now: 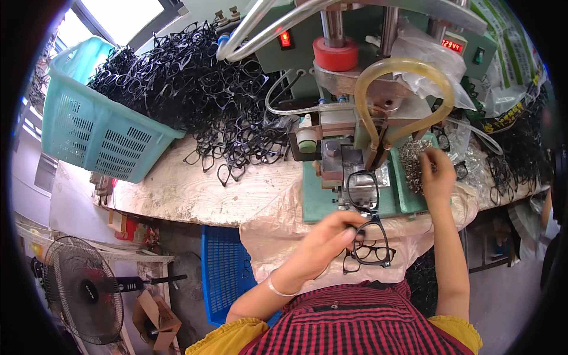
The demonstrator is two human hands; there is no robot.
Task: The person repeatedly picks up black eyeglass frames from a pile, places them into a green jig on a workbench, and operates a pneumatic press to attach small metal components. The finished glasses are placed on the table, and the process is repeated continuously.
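Near the press base, left hand (331, 231) grips black frame (364, 192) w/ fingers clenched—keep it flat & square; right hand (436, 171) pinches metal bits (414, 155).

1. Hands: two, a left hand (331, 232) and a right hand (436, 173).
2. Black spectacle frame (370, 220) pinched in the left hand: one.
3. Loose black frames (368, 255) lying below that hand: at least two; the overlap hides the exact count.
4. Heap of black frames (201, 89): one heap, its pieces too many and too tangled to count.
5. Teal slotted basket (97, 133): one.
6. Pile of small silvery metal parts (413, 157): one pile, its pieces too small to count.
7. Green press machine (355, 118): one, with two red lit displays (452, 45).
8. Red tape roll (335, 53): one.
9. Yellowish looped hose (402, 68): one.
10. Blue crate (223, 272): one.
11. Standing fan (83, 290): one.
12. Bracelet (278, 290) on the left wrist: one.
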